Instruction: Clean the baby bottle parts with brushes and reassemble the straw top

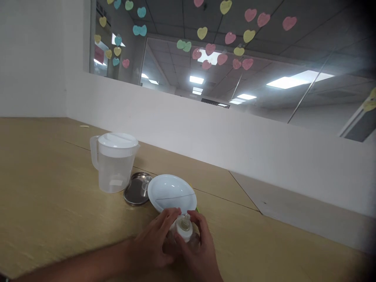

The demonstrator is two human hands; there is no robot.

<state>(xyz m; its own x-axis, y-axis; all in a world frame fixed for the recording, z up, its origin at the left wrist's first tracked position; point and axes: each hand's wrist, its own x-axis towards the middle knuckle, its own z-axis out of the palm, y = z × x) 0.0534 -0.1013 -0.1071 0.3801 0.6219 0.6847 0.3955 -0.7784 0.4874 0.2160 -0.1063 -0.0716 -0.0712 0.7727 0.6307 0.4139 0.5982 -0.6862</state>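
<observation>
My left hand point(152, 239) and my right hand point(197, 250) close around a small clear bottle point(184, 231) near the table's front. The bottle has a white collar and a clear teat-like tip, and my fingers hide much of its body. Just beyond my hands lies a round white plate point(172, 192), almost touching my left fingertips. To its left is a round steel dish point(136, 191) holding a small clear piece. Farther left stands a translucent plastic pitcher point(114, 174) with a white lid.
The light wooden table point(53, 184) runs back to a white wall point(188, 129). Above the wall, a glass partition point(223, 78) carries several paper hearts in pink, yellow and teal. A small pale scrap point(84, 126) lies near the table's far edge.
</observation>
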